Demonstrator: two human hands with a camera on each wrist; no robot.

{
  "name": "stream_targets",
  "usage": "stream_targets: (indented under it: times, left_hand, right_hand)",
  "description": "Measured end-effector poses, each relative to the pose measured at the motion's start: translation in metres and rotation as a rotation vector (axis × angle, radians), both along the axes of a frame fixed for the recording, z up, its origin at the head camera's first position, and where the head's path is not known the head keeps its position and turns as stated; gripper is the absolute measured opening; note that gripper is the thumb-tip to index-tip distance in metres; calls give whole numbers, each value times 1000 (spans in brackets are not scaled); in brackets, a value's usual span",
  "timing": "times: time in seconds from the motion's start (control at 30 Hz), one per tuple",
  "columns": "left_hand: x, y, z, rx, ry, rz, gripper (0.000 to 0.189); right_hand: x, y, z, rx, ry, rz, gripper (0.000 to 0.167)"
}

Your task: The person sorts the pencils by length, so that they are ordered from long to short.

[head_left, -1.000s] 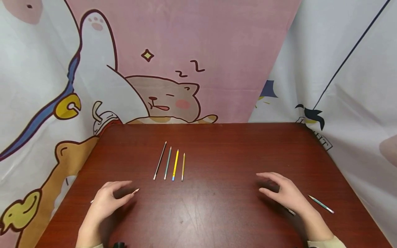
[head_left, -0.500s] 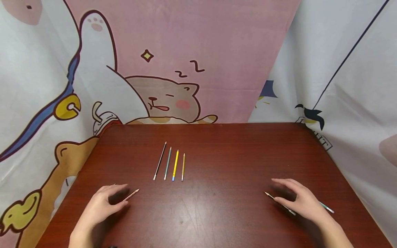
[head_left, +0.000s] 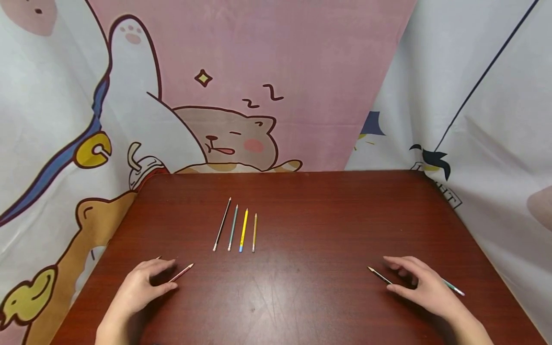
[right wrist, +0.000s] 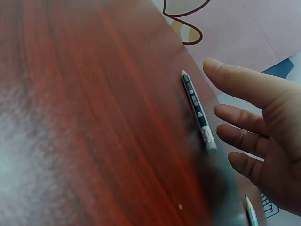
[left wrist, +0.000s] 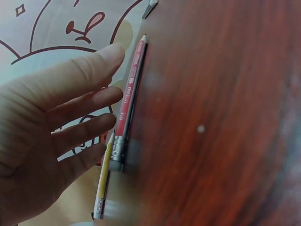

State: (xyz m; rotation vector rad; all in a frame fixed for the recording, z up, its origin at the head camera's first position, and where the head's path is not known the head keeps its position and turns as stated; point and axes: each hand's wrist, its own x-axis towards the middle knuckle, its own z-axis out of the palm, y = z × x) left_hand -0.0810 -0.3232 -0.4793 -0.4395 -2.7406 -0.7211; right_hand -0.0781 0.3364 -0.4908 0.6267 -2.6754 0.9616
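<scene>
My left hand (head_left: 140, 287) hovers, fingers apart and loosely bent, beside a red pencil (head_left: 181, 272) with an eraser end. In the left wrist view the red pencil (left wrist: 129, 103) lies flat just past the fingertips, and a yellow pencil (left wrist: 104, 174) lies near the lower fingers. In the head view the left hand mostly hides that yellow one. Over on the right, my right hand (head_left: 422, 290) holds nothing, thumb near a dark pencil (head_left: 379, 275) whose eraser end the hand covers. Partly behind this hand lies a pale teal pencil (head_left: 454, 287).
Several pencils stand in a slanted row at the left middle of the brown table (head_left: 310, 220): black (head_left: 222, 224), teal (head_left: 233, 227), yellow (head_left: 244, 230) and thin gold (head_left: 255, 233). A cartoon-printed cloth (head_left: 302, 86) hangs behind and along the sides.
My right hand has moved right and toward me, uncovering the front of the dark pencil and covering part of the teal one. My left hand has drawn back slightly, showing more red pencil.
</scene>
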Motion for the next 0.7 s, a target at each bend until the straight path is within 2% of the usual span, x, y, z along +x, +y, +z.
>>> stream_targets:
  times: [0.27, 0.5, 0.7]
  left_hand:
    - [0, -1, -6, 63, -15, -7, 50]
    - [0, -1, -8, 99, -58, -3, 50]
    - [-4, -1, -12, 140, -29, -68, 50]
  right_hand:
    - [3, 2, -8, -1, 2, 3, 65]
    - [2, 2, -11, -9, -1, 11, 62]
    - [3, 2, -12, -21, -13, 13, 58]
